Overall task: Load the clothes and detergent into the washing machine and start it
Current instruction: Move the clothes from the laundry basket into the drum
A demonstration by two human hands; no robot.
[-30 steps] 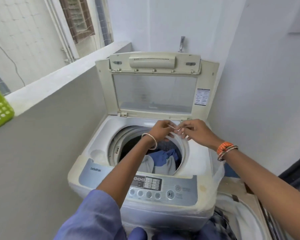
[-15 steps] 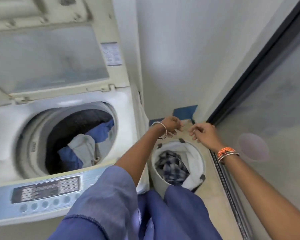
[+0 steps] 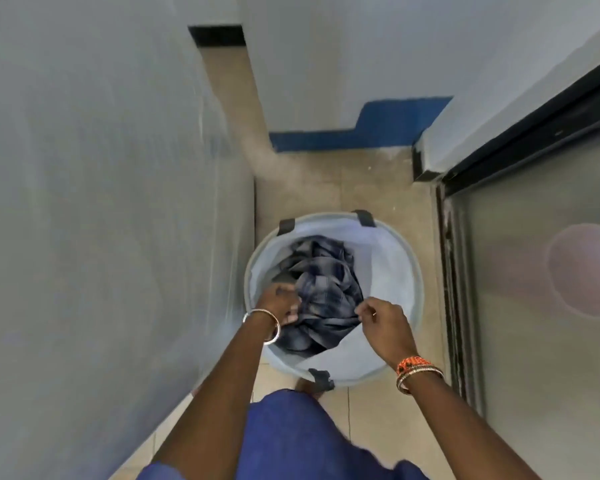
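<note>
Cloth [image 3: 326, 289], dark plaid, lies crumpled in the round basket [image 3: 399, 261] on the floor, its bunched length running from far-left to near-right. Left hand [image 3: 278, 303] grips its left edge; right hand [image 3: 385, 322] pinches its right fold.

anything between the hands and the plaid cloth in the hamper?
Nothing visible. Left hand and right hand are inside the hamper rim, fingers already at the plaid cloth. The cloth lies on top, uncovered.
</note>
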